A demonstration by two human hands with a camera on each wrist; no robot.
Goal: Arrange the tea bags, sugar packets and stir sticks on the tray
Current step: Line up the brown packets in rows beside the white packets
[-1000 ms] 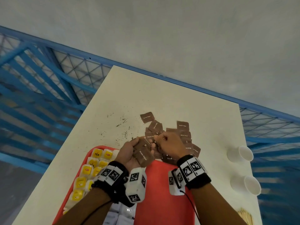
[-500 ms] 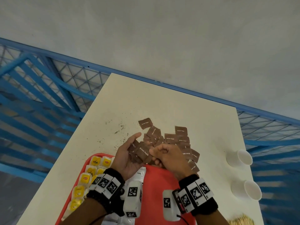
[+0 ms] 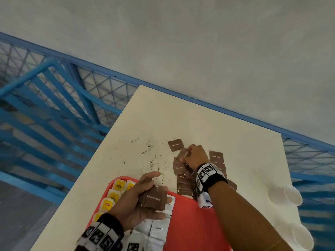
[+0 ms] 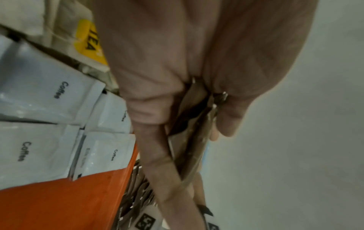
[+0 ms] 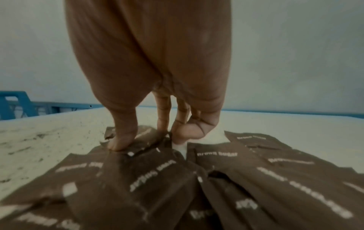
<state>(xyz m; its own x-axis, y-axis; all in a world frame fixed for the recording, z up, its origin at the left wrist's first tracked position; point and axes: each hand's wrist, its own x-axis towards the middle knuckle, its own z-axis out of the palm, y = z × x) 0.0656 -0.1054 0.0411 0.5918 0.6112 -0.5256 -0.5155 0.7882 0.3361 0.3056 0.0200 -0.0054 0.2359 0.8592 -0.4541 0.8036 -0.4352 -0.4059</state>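
My left hand [image 3: 143,200] hovers over the far edge of the red tray [image 3: 192,225] and grips a small stack of brown sugar packets [image 3: 153,198]; the left wrist view shows that stack [image 4: 197,124] edge-on between thumb and fingers. My right hand [image 3: 194,156] reaches into the loose pile of brown sugar packets [image 3: 183,180] on the table, fingertips pinching one packet [image 5: 141,143] at the pile's far end. Yellow-tagged tea bags [image 3: 113,195] line the tray's left side. White coffee sachets [image 3: 157,230] lie beside them.
The cream table [image 3: 208,127] carries dark crumbs [image 3: 150,156] left of the pile. Two white paper cups [image 3: 288,196] stand near the right edge. A blue mesh railing [image 3: 94,87] runs behind the table's far and left sides.
My hands have parted: the left drew back over the tray with its stack, while the right reached forward into the pile on the table.
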